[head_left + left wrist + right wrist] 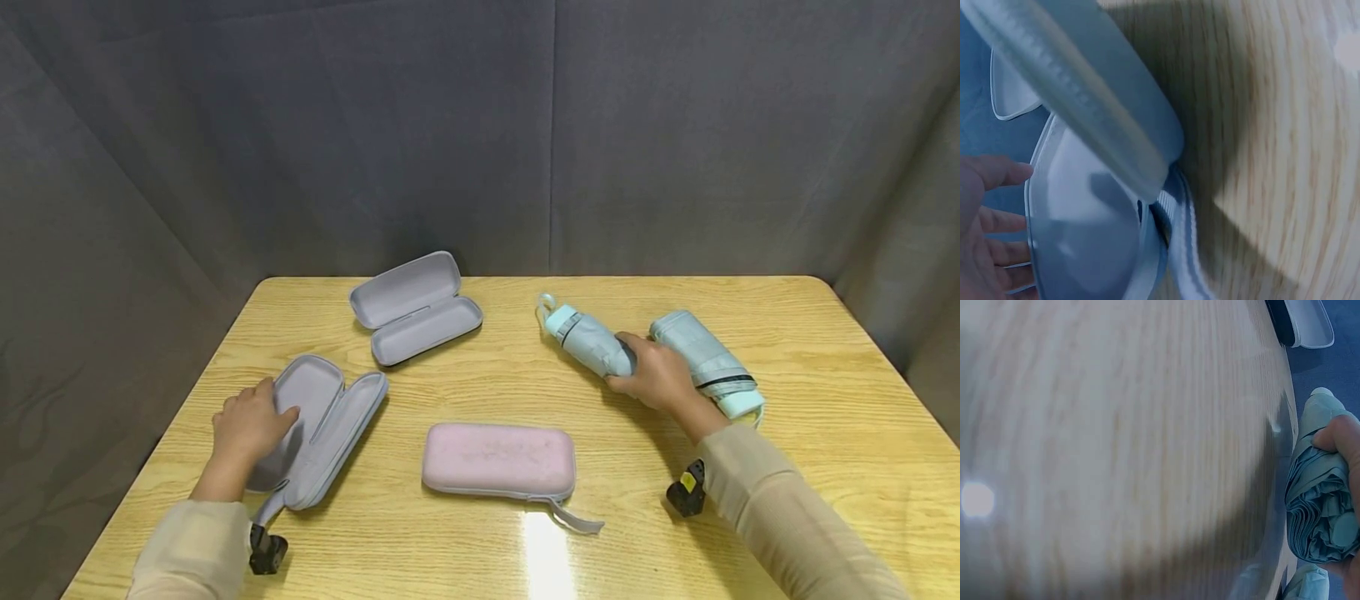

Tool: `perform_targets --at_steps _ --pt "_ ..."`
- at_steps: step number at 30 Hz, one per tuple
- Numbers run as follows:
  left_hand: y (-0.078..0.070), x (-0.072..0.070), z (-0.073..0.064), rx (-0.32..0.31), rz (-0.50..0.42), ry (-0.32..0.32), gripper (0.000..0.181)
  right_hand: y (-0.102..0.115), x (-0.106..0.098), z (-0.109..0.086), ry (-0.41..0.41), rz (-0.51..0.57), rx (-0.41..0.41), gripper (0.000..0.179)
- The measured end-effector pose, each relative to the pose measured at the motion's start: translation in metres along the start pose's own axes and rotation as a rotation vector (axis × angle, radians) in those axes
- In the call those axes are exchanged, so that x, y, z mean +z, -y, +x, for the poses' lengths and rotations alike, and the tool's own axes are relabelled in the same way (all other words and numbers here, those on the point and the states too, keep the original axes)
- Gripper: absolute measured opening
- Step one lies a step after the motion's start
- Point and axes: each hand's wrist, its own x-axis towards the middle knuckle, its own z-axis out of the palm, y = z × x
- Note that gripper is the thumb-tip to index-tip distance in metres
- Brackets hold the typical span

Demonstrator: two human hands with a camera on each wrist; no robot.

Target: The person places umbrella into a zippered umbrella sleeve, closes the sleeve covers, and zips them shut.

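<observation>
My right hand (656, 373) grips a folded pale-blue compact umbrella (592, 343) near its lower end. Its mint cap and wrist loop point to the far left; the pleated fabric end (1319, 519) shows in the right wrist view. A second folded umbrella (701, 354) lies just right of that hand. My left hand (251, 425) is at the left half of an unzipped hard case (348, 442) with a grey interior and strap. Its fingers are loosely extended at the case's rim, thumb over the inside. Whether the fingertips press on it is unclear.
Another hard case (427, 325) lies spread at the back left of the wooden table (480, 392). A closed pink zippered case (498, 460) with a grey strap lies at the middle front. A dark grey curtain (480, 142) hangs behind the table.
</observation>
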Motion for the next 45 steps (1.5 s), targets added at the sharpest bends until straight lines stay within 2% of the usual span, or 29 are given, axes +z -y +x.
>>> perform_targets --at_steps 9,13,17,22,26,33,45 --pt "0.007 0.0 0.003 0.002 -0.045 -0.015 0.046 0.001 0.003 -0.003 -0.018 -0.001 -0.014 0.065" --pt "0.009 0.0 0.004 -0.009 -0.063 -0.055 0.037 0.002 0.003 -0.005 -0.017 0.003 -0.016 0.065" --pt "0.008 -0.002 0.003 -0.004 -0.118 -0.112 0.033 0.002 0.003 -0.008 -0.022 0.006 -0.016 0.065" --pt "0.008 -0.004 0.004 -0.01 -0.195 -0.131 0.031 0.003 0.003 -0.009 -0.036 0.012 -0.014 0.065" --pt "0.008 -0.005 0.004 -0.012 -0.215 -0.143 0.03 0.003 0.003 -0.01 -0.044 0.014 -0.019 0.065" --pt "0.003 -0.006 0.005 0.032 -0.195 -0.215 0.023 0.005 0.004 -0.01 -0.059 0.022 -0.022 0.064" --pt "-0.011 -0.007 0.004 0.085 -0.23 -0.309 0.017 0.006 0.005 -0.011 -0.051 0.026 -0.017 0.065"
